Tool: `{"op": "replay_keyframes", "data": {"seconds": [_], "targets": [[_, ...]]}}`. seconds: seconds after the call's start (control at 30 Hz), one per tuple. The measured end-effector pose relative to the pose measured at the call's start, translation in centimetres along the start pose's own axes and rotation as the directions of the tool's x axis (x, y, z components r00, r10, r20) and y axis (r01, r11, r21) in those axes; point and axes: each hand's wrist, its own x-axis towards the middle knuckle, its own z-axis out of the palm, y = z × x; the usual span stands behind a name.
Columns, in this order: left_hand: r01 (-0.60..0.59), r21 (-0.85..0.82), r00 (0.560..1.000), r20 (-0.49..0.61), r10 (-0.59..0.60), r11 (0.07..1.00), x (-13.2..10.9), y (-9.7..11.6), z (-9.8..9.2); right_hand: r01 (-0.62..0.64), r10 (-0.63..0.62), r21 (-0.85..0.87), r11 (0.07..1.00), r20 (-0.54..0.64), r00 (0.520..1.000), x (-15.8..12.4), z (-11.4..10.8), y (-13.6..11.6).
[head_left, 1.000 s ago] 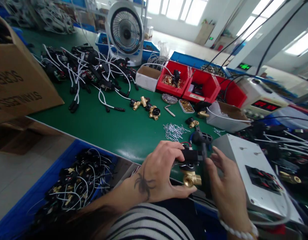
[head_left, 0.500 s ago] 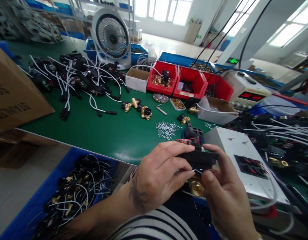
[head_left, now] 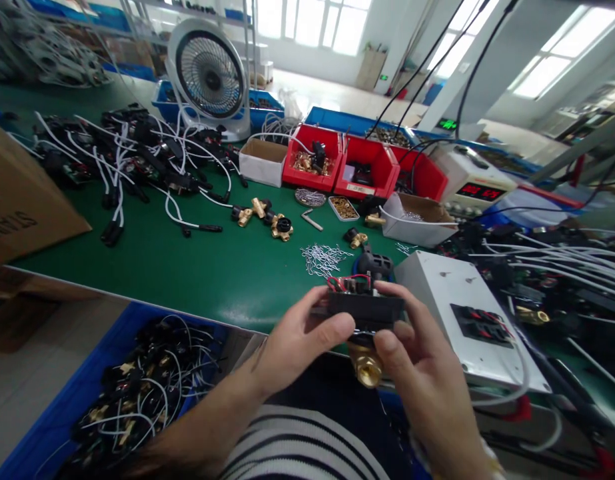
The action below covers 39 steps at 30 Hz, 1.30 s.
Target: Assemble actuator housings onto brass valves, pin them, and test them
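Note:
Between my two hands is a black valve actuator [head_left: 366,312] with red wires on its far side and a brass valve body [head_left: 367,368] beneath it. My left hand [head_left: 300,333] grips its left end, thumb on the near face. From the right, my right hand [head_left: 422,353] holds it with the index finger along the top and the thumb low beside the brass. Just beyond stands a round black fitting [head_left: 373,261]. A pile of small metal clips [head_left: 323,259] lies behind my left hand.
A grey metal box [head_left: 472,320] with a black socket stands to the right. Red bins [head_left: 314,160] and white cartons line the back, near a fan [head_left: 210,70]. Brass valves [head_left: 282,228] lie mid-table. A blue crate [head_left: 122,333] of wired parts sits below, left.
My left hand has shifted from reaching over the actuator to gripping its left end, thumb now in front. The actuator is turned more level and faces me. The whole view has shifted slightly.

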Motion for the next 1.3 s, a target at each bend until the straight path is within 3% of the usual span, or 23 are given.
{"op": "replay_keyframes", "data": {"seconds": [0.07, 0.13, 0.17, 0.23, 0.37, 0.5, 0.67, 1.07, 1.17, 1.3], "targets": [[0.167, -0.115, 0.983, 0.098, -0.156, 0.979, 0.2, 0.0, -0.2, 0.067, -0.066, -0.343, 0.937, 0.013, 0.998, 1.4, -2.6, -0.6], [0.162, -0.128, 0.985, 0.075, -0.154, 0.978, 0.2, 0.3, -0.3, 0.034, -0.176, -0.651, 0.758, -0.154, 0.972, 3.7, -6.1, -0.8], [0.141, -0.130, 0.989, 0.065, -0.133, 0.981, 0.1, 0.4, -0.3, -0.060, -0.156, -0.730, 0.681, -0.225, 0.962, 5.0, -8.1, -0.6], [0.126, -0.153, 0.990, 0.077, -0.115, 0.980, -0.1, 0.8, -0.2, -0.180, -0.069, -0.763, 0.621, -0.281, 0.957, 7.6, -11.7, 0.3], [0.160, -0.208, 0.983, 0.125, -0.136, 0.965, -0.8, 1.4, -0.2, -0.240, 0.160, -0.681, 0.691, -0.180, 0.971, 11.0, -16.1, 3.4], [0.130, -0.148, 0.985, 0.132, -0.111, 0.980, -1.2, 1.9, -0.2, -0.287, 0.156, -0.629, 0.722, -0.256, 0.954, 11.4, -16.3, 5.5], [0.140, -0.107, 0.982, 0.141, -0.124, 0.984, -1.7, 2.3, 0.2, -0.303, 0.117, -0.616, 0.727, -0.324, 0.939, 11.1, -15.2, 5.3], [0.140, -0.053, 0.987, 0.091, -0.135, 0.989, -1.9, 2.6, 0.2, -0.240, 0.055, -0.641, 0.729, -0.295, 0.954, 11.1, -16.0, 6.1], [0.233, -0.184, 0.972, 0.086, -0.220, 0.955, -1.5, 2.6, 0.3, -0.221, 0.044, -0.639, 0.737, -0.281, 0.959, 11.1, -16.0, 6.3], [0.360, -0.441, 0.930, 0.108, -0.350, 0.822, -0.5, 2.5, 0.8, -0.219, 0.010, -0.640, 0.737, -0.313, 0.950, 11.0, -15.6, 5.7]]}}
